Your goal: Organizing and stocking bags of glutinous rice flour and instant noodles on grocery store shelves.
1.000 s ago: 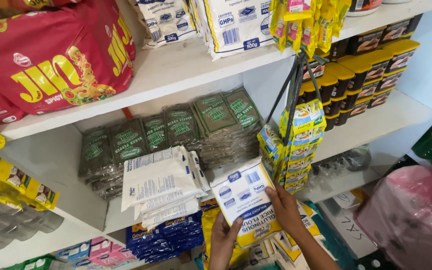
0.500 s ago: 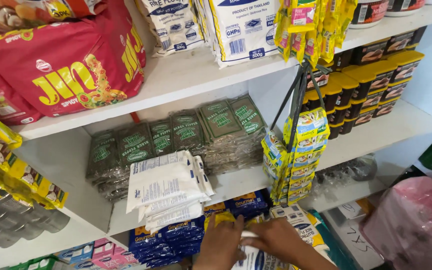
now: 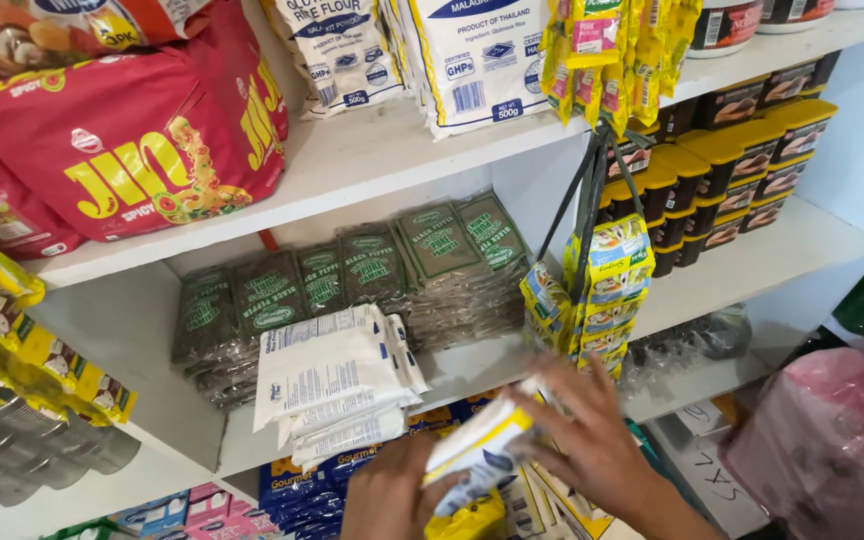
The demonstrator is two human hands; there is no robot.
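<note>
Both hands on white-and-blue packet (image 3: 480,452), low centre of view, in front of lower shelf edge. Left hand (image 3: 392,495) under packet, fingers wrapped on its lower end. Right hand (image 3: 592,445) over right side, fingers spread, motion-blurred; exact contact unclear. Packet tilted, upper end pointing right and up. Just left: stack of white packets (image 3: 337,385) on shelf (image 3: 452,370). Behind them: row of green pepper packs (image 3: 352,275). Right: hanging yellow sachet strips (image 3: 602,290). Below: blue packs (image 3: 297,485). Pink bag (image 3: 832,440) far right.

Shelf (image 3: 472,365) gap free btwn white packs (image 3: 337,385) & hanging sachets (image 3: 602,290).
</note>
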